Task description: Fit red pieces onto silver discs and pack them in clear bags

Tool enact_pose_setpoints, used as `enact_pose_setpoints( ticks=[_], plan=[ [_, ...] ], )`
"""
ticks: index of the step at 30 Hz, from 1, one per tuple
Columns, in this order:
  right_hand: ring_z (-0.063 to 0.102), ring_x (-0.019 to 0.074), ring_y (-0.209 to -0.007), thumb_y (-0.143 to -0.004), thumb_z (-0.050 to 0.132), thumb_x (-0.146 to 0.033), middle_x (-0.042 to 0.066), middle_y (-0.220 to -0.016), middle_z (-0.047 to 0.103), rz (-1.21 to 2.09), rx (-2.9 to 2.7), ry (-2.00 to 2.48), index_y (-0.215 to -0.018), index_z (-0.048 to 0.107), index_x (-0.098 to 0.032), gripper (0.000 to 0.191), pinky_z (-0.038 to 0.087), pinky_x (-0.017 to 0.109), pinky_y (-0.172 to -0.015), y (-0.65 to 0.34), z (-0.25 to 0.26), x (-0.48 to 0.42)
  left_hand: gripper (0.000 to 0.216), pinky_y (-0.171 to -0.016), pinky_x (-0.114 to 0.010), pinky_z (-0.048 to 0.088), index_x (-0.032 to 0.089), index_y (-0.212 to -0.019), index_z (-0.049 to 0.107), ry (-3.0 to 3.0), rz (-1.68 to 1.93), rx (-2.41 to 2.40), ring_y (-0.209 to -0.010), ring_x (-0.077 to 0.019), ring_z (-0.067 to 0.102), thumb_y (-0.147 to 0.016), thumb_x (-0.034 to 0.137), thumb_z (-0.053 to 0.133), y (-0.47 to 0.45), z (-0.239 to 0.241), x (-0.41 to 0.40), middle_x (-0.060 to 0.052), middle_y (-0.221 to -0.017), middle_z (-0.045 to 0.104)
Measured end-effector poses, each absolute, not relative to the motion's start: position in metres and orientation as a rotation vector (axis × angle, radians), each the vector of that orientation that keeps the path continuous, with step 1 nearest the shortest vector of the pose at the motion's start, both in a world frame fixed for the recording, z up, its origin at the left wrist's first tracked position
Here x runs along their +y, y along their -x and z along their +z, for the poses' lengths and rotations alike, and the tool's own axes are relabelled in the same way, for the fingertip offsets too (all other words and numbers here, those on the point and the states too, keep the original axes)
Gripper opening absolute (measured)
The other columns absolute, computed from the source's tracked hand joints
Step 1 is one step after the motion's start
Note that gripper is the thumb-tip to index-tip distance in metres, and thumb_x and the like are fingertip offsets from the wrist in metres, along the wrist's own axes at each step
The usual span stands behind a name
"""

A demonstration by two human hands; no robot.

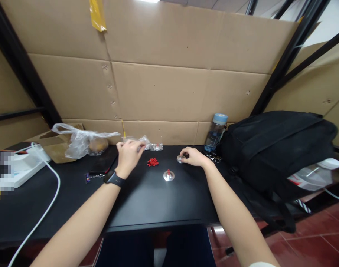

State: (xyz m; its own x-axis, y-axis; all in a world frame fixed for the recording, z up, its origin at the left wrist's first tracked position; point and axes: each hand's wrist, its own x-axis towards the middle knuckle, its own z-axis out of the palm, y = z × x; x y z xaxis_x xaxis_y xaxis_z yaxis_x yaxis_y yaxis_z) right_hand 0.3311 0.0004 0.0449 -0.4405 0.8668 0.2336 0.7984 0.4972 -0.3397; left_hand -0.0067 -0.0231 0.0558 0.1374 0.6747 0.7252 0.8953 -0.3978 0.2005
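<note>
My right hand (195, 157) reaches to the tabletop with fingers and thumb closed on a small shiny metal cymbal (180, 159), partly covered by the fingertips. A second small cymbal (168, 175), silver with a domed middle and a red loop, lies flat in front, between my hands. My left hand (130, 155), with a dark watch on its wrist, is raised over the back left of the table beside clear plastic packets (156, 147). Its fingers are curled together and slightly blurred; what they hold, if anything, is unclear. A red heap of small cords (153, 162) lies between the hands.
On the left are a tied plastic bag (87, 142), a dark flat case (102, 163), a keychain (94, 177) and a white cable (54, 196). To the right stand a water bottle (215, 133) and a black backpack (275, 148). Cardboard (163, 92) walls the back.
</note>
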Motion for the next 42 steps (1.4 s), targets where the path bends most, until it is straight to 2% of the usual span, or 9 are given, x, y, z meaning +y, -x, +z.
enact_pose_setpoints(
  ticks=[9,13,15,19,21,25,30,37,42],
  plan=[
    [0.064,0.0184,-0.081,-0.076,0.074,-0.025,0.005,-0.093,0.071,0.252,-2.387,1.438,-0.093,0.074,-0.020,0.018,0.045,0.025,-0.073,-0.327,0.044,0.000,0.015,-0.092,-0.043,0.029,0.024,-0.094,0.069,2.555,-0.823,-1.130,-0.105,-0.0245,0.060,-0.099,0.025,0.054,-0.068,0.026,-0.027,-0.006,-0.093,0.077],
    [0.065,0.0186,-0.081,-0.075,0.074,-0.023,0.005,-0.091,0.072,0.292,-2.402,1.420,-0.092,0.075,-0.020,0.017,0.046,0.026,-0.075,-0.326,0.042,-0.001,0.021,-0.094,-0.042,0.029,0.030,-0.106,0.070,2.687,-0.739,-1.029,-0.118,-0.0240,0.056,-0.102,0.028,0.049,-0.061,0.015,-0.020,-0.002,-0.108,0.076],
    [0.066,0.0197,-0.085,-0.074,0.075,-0.021,0.006,-0.095,0.072,0.288,-2.401,1.416,-0.097,0.074,-0.020,0.023,0.048,0.027,-0.078,-0.326,0.040,0.000,0.026,-0.095,-0.042,0.030,0.032,-0.118,0.066,2.704,-0.724,-0.999,-0.125,-0.0236,0.053,-0.103,0.026,0.047,-0.056,0.013,-0.016,-0.002,-0.120,0.073],
    [0.065,0.0224,-0.095,-0.074,0.076,-0.021,0.012,-0.114,0.068,0.277,-2.350,1.422,-0.122,0.064,-0.018,0.049,0.050,0.032,-0.085,-0.325,0.035,0.002,0.040,-0.100,-0.044,0.031,0.033,-0.136,0.054,2.628,-0.700,-0.990,-0.135,-0.0241,0.046,-0.100,0.018,0.048,-0.054,0.016,-0.016,-0.005,-0.132,0.066],
    [0.065,0.0232,-0.098,-0.075,0.076,-0.022,0.014,-0.118,0.066,0.300,-2.339,1.432,-0.127,0.060,-0.017,0.055,0.050,0.034,-0.088,-0.324,0.033,0.002,0.038,-0.101,-0.045,0.031,0.031,-0.134,0.055,2.538,-0.709,-1.051,-0.134,-0.0267,0.046,-0.097,0.020,0.054,-0.056,0.020,-0.019,-0.008,-0.132,0.065],
    [0.066,0.0244,-0.099,-0.075,0.076,-0.021,0.014,-0.116,0.067,0.332,-2.350,1.460,-0.128,0.060,-0.017,0.056,0.050,0.035,-0.090,-0.321,0.034,0.000,0.028,-0.098,-0.045,0.035,0.024,-0.117,0.063,2.382,-0.702,-1.186,-0.123,-0.0319,0.050,-0.092,0.035,0.065,-0.061,0.026,-0.030,-0.013,-0.124,0.064],
    [0.067,0.0236,-0.100,-0.076,0.076,-0.020,0.014,-0.118,0.066,0.372,-2.343,1.485,-0.128,0.060,-0.016,0.054,0.050,0.034,-0.091,-0.322,0.035,-0.001,0.027,-0.094,-0.046,0.037,0.023,-0.111,0.066,2.285,-0.697,-1.288,-0.117,-0.0331,0.050,-0.093,0.043,0.062,-0.059,0.029,-0.041,-0.014,-0.124,0.061],
    [0.066,0.0236,-0.101,-0.074,0.077,-0.020,0.011,-0.115,0.069,0.419,-2.382,1.479,-0.126,0.060,-0.017,0.055,0.048,0.034,-0.092,-0.325,0.033,0.001,0.024,-0.096,-0.051,0.034,0.024,-0.105,0.071,2.445,-0.716,-1.301,-0.115,-0.0324,0.052,-0.096,0.038,0.054,-0.034,0.024,-0.035,-0.012,-0.111,0.070],
    [0.065,0.0235,-0.098,-0.074,0.078,-0.020,0.011,-0.113,0.068,0.419,-2.402,1.492,-0.124,0.062,-0.018,0.053,0.048,0.033,-0.089,-0.324,0.036,-0.001,0.039,-0.103,-0.055,0.029,0.029,-0.128,0.064,2.559,-0.765,-1.224,-0.131,-0.0321,0.046,-0.096,0.020,0.044,-0.038,0.015,-0.023,-0.009,-0.133,0.065]
  ],
)
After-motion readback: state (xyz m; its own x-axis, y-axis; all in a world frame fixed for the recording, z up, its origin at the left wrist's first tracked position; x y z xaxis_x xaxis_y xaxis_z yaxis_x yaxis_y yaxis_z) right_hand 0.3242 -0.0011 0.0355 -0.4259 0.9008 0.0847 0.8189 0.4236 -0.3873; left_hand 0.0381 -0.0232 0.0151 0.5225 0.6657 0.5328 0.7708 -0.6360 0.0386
